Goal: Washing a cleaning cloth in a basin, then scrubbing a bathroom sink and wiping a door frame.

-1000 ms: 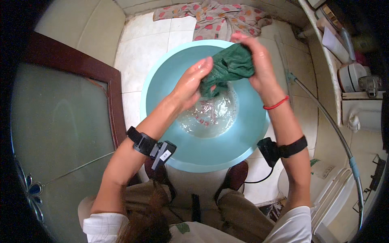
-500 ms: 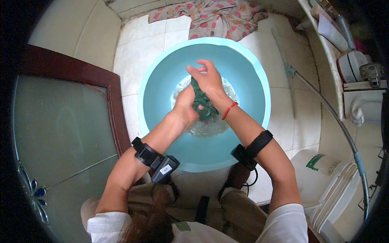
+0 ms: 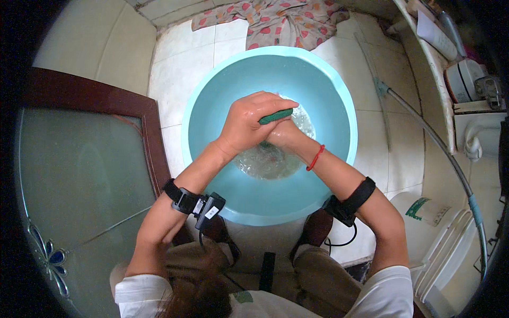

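A wet dark green cloth (image 3: 275, 116) is bunched up between my two hands, over the light blue basin (image 3: 212, 196). My left hand (image 3: 245, 121) lies on top, its fingers closed over the cloth and reaching toward the right. Pressed in from below is my right hand (image 3: 287, 133), its fingers mostly hidden under the left hand and the cloth. Shallow, bubbly water (image 3: 268, 163) covers the bottom of the basin. A red string bracelet (image 3: 315, 158) circles my right wrist, and each forearm carries a black strap with a small device.
A patterned cloth (image 3: 289, 24) lies on the tiled floor behind the basin. At left is a brown-framed glass door (image 3: 87, 175). A metal hose (image 3: 432, 130) runs along the right side, near a shelf (image 3: 432, 63) with toiletries and a white bucket (image 3: 424, 228).
My left hand has moved up and over the cloth, and my right hand has come down beneath it. The cloth is now squeezed into a smaller bundle, mostly hidden by my fingers.
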### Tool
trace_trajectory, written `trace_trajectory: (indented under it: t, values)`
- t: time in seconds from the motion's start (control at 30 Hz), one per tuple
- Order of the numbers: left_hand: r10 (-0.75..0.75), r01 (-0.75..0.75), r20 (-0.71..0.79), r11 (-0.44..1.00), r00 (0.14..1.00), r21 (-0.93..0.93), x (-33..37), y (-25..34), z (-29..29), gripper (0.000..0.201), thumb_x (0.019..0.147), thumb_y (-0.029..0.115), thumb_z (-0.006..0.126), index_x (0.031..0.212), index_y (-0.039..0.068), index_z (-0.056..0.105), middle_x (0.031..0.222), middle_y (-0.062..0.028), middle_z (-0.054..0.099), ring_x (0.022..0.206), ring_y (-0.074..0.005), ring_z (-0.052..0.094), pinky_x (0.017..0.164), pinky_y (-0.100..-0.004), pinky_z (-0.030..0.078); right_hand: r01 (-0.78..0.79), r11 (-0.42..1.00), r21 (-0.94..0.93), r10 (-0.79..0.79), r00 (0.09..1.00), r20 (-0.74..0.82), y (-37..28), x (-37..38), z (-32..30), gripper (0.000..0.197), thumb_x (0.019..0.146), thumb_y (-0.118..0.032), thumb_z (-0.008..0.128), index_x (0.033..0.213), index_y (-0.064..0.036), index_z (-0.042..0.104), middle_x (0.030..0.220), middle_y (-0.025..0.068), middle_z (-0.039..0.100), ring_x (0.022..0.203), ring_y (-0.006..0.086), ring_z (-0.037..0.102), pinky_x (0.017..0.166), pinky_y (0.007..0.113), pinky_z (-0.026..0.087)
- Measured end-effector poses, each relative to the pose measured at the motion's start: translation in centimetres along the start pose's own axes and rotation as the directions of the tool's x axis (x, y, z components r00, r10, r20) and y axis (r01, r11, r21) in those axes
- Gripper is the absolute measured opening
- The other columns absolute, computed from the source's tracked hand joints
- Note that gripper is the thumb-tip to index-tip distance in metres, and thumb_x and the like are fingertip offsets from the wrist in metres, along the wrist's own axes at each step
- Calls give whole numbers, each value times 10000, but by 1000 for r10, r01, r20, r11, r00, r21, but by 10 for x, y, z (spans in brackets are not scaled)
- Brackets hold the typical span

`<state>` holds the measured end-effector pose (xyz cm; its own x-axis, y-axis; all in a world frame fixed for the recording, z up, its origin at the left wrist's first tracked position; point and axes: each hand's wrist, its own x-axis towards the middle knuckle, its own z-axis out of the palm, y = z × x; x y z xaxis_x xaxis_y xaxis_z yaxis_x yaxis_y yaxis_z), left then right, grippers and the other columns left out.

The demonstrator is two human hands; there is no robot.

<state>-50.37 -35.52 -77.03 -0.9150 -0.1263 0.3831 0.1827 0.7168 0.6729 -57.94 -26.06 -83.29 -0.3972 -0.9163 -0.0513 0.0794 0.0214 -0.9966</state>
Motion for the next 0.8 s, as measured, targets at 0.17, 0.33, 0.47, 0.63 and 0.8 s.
trace_trajectory:
  t: [0.17, 0.33, 0.47, 0.63, 0.8]
  values:
    - [-596, 422, -104, 670, 796, -611, 5, 8, -1, 207, 878, 225, 653, 897, 20, 628, 756, -11, 570, 635, -107, 508, 578, -246, 415, -18, 951, -309, 38, 998, 57, -15, 2, 22, 371, 719, -153, 734, 1020, 2, 583, 1005, 133, 632, 937, 235, 613, 813, 361, 479]
    - [-856, 423, 27, 228, 517, -877, 18, 18, 1, 298, 917, 302, 600, 791, 40, 534, 599, 43, 368, 494, -47, 279, 447, -209, 211, -25, 886, -462, -35, 992, -121, 6, -3, 28, 313, 716, -270, 684, 860, 3, 629, 892, 216, 656, 841, 387, 634, 744, 443, 503]
    - [-651, 482, -194, 700, 734, -527, -3, -1, 11, 380, 922, 308, 566, 680, 16, 531, 538, -7, 429, 462, -104, 374, 428, -278, 306, -51, 904, -425, 58, 998, 4, 4, -4, 27, 305, 745, -268, 651, 859, 14, 626, 923, 242, 644, 852, 389, 630, 758, 457, 497]
    - [-217, 232, -144, 968, 965, 98, -16, -11, 20, 438, 920, 285, 557, 602, -15, 520, 506, -73, 481, 443, -180, 452, 437, -359, 372, -131, 898, -420, 164, 985, 44, 15, -14, 26, 339, 741, -272, 683, 943, -7, 622, 947, 216, 657, 905, 339, 638, 806, 414, 494]
    - [-671, 455, -108, 604, 734, -655, -1, 8, -1, 389, 910, 277, 542, 582, 72, 496, 482, -25, 454, 392, -160, 374, 399, -321, 299, -75, 993, 87, 43, 946, 322, -14, -18, 6, 496, 677, -234, 776, 1070, -13, 568, 939, 109, 663, 908, 228, 634, 828, 360, 487]
